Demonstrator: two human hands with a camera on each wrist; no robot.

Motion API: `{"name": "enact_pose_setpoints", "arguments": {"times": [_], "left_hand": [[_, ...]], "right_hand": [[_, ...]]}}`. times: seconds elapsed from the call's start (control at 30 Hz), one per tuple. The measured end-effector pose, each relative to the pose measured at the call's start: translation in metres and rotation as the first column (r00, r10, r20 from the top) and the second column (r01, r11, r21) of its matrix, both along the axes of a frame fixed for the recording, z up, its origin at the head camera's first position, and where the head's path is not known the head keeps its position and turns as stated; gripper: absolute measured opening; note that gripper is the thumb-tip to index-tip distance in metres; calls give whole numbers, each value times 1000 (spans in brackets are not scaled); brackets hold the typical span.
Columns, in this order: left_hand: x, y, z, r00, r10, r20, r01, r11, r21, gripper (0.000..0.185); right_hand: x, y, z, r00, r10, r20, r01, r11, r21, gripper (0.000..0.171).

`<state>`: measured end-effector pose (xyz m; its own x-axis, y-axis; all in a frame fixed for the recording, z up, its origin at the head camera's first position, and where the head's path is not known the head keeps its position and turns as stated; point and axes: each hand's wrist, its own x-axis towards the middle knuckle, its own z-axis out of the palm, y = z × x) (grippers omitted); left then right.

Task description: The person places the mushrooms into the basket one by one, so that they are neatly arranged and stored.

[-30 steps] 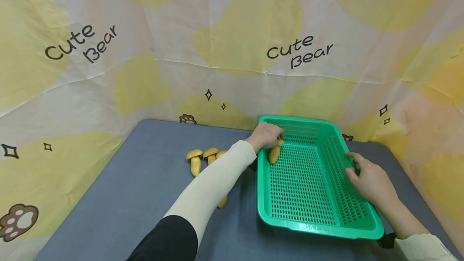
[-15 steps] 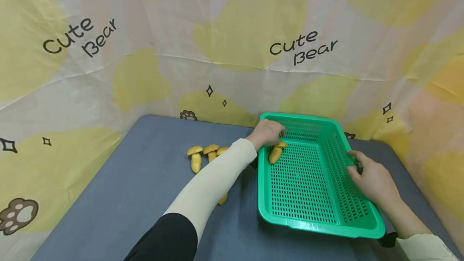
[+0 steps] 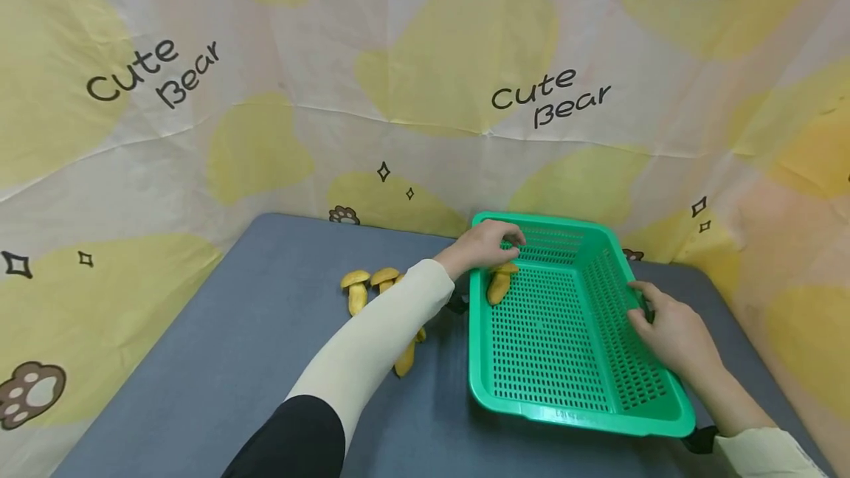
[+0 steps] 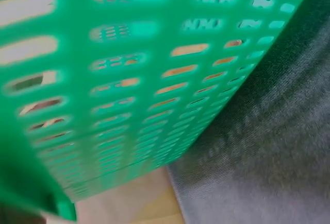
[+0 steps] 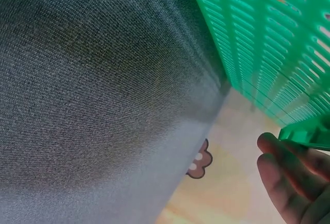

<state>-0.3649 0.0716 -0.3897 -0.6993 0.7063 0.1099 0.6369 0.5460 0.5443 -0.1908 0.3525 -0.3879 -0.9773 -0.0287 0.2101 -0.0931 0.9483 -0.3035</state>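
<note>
A green perforated basket [image 3: 578,419] sits on the grey table [image 3: 252,345], right of centre. One yellow toy mushroom [image 3: 498,285] lies inside it at the far left corner. My left hand [image 3: 488,243] hovers just above that mushroom at the basket's far-left rim, fingers loosely bent, holding nothing that I can see. My right hand [image 3: 671,330] grips the basket's right rim, and its fingers [image 5: 289,177] show under the rim in the right wrist view. The left wrist view shows only the basket wall [image 4: 129,90] from outside.
Several more yellow mushrooms lie on the table left of the basket: two side by side [image 3: 356,290] and one [image 3: 405,360] partly hidden under my left forearm. A cloth backdrop with yellow patches and bear prints [image 3: 398,94] closes off the table's far and side edges.
My left hand has let go of the mushroom, which now lies on the basket floor, and has lifted slightly toward the rim. The right hand keeps its hold.
</note>
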Motion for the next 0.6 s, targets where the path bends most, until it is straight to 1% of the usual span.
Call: {"name": "enact_pose_setpoints", "arguments": {"times": [0.13, 0.23, 0.33, 0.43, 0.6], "left_hand": [[5, -8, 10, 1000, -21, -16, 22, 996, 82, 27], [10, -16, 21, 999, -18, -34, 21, 993, 112, 27], [19, -26, 33, 999, -17, -50, 22, 995, 99, 27], [29, -39, 43, 998, -11, -67, 15, 998, 60, 29], [47, -63, 51, 996, -6, -89, 9, 999, 31, 31]], "right_hand": [[1, -2, 1, 1000, 5, -7, -5, 1000, -3, 43], [2, -2, 1, 1000, 6, -11, -6, 1000, -5, 43], [2, -2, 1, 1000, 2, -12, -2, 1000, -2, 43], [3, -2, 1, 1000, 0, -10, 0, 1000, -1, 43], [4, -3, 0, 1000, 5, -4, -5, 1000, -4, 43]]}}
